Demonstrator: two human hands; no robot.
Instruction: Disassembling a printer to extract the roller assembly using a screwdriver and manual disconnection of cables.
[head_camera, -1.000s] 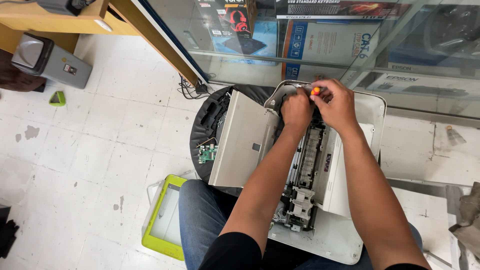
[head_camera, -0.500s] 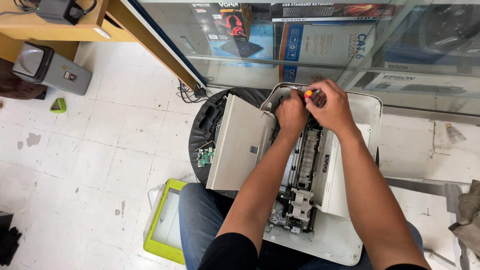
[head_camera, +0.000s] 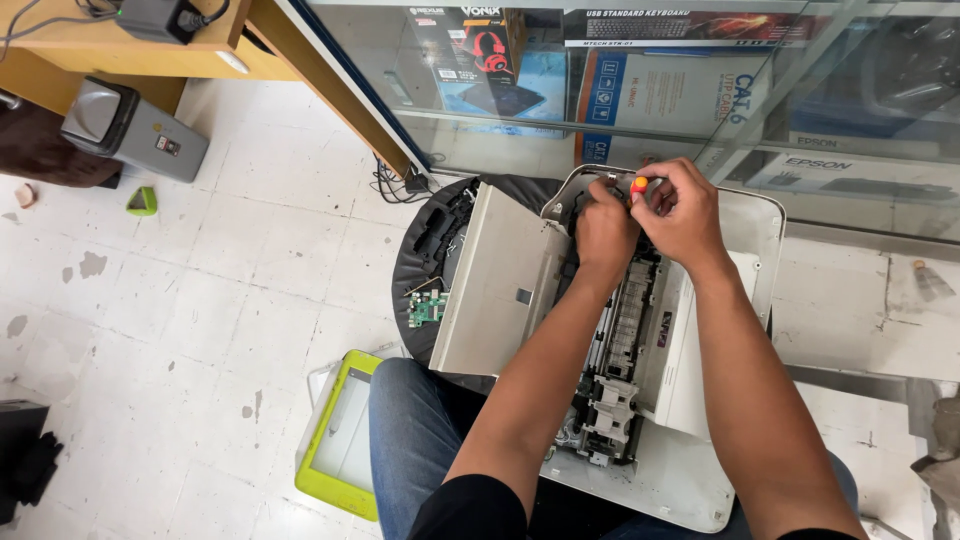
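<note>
Your printer (head_camera: 700, 330) shell is matt off-white plastic, smooth, with grey plastic and dull metal guts showing down the middle. The screwdriver (head_camera: 638, 185) handle in your right hand (head_camera: 680, 215) looks like glossy orange plastic. The floor tiles (head_camera: 200, 300) are pale, scuffed and stained. The lime-green tray (head_camera: 320, 470) edge is shiny plastic.
</note>
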